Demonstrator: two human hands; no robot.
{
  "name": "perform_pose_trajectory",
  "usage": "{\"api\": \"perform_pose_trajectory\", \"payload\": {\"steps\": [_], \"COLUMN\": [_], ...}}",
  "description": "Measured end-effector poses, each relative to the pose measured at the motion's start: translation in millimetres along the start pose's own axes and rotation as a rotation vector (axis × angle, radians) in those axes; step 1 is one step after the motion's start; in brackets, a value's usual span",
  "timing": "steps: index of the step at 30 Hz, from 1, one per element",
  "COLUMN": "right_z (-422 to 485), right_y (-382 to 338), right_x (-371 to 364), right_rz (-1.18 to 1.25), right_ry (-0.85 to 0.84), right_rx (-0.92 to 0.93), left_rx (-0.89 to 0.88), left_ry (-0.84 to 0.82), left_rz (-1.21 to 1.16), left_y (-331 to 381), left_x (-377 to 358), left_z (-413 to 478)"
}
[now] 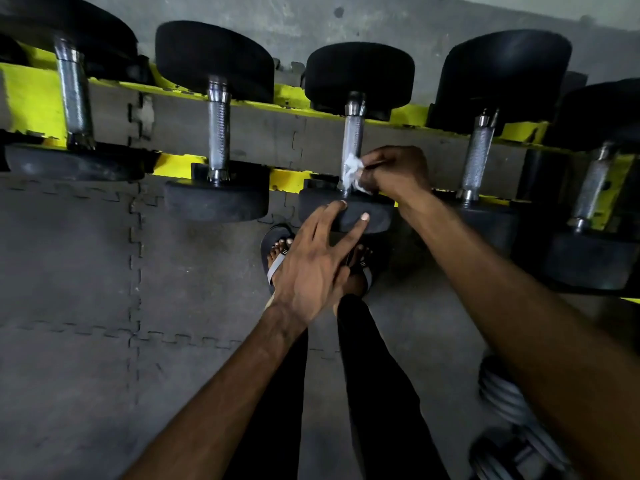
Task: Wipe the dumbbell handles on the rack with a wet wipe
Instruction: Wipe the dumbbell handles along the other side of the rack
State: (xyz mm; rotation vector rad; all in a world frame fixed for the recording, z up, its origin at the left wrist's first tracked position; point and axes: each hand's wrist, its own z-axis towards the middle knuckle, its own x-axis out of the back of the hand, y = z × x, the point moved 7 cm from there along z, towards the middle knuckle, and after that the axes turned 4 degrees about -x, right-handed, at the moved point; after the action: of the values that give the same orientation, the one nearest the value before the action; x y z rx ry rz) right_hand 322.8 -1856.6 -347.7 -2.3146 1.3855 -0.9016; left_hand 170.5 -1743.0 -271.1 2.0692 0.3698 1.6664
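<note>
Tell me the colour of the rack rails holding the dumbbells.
Bright yellow; the rack rails show best in the head view.

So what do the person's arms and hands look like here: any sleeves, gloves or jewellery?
Both are bare. The left hand and right hand show no gloves, rings or watch, and no sleeve shows on either forearm. The nails are short and plain.

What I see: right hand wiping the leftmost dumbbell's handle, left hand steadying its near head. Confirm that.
Wrong dumbbell. In the head view the right hand presses the wet wipe on the middle dumbbell's handle, not the leftmost; the left hand steadies its near head.
</note>
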Motion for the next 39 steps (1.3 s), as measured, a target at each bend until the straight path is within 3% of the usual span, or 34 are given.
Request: {"api": "perform_pose_trajectory", "payload": {"steps": [5,10,14,17,22,28,34,39], "right_z": [21.3,40.5,36.0,36.1,27.3,-13.2,-18.4,5.3], "right_y": [-23.8,-36.8,-25.2,-20.5,-4.5,-2.6,-7.1,22.5], "right_x": [-6.7,-17.3,-25.4,-26.7,-3.5,49.1,184.4,195.0], "right_rz": [0.196,0.266,0.515,0.568,0.269,0.206,0.014,-0.253], "right_ry": [0.071,0.055,-0.058,-0.109,0.12,0.054,0.445,0.314], "right_rx": [-0.09,-0.332,-0.341,-0.263,-0.09,0.127,0.391,0.283], "left_rx": [-0.002,0.008,0.005,-0.006,-0.007,0.027,-0.042,-0.133], "left_ry": [0.0,-0.012,-0.007,-0.002,0.002,-0.05,-0.007,-0.136], "left_rz": [-0.023,-0.028,-0.022,-0.025,-0.049,-0.063,-0.145,-0.197], "left_y": [-0.7,-1.6,-2.2,-2.5,-2.3,2.2,44.6,104.7], "left_x": [0.8,0.4,0.9,0.0,0.2,-2.1,-5.3,-34.6], "left_z": [0.2,-0.3,-0.4,-0.3,-0.1,2.3,20.4,50.8]}}
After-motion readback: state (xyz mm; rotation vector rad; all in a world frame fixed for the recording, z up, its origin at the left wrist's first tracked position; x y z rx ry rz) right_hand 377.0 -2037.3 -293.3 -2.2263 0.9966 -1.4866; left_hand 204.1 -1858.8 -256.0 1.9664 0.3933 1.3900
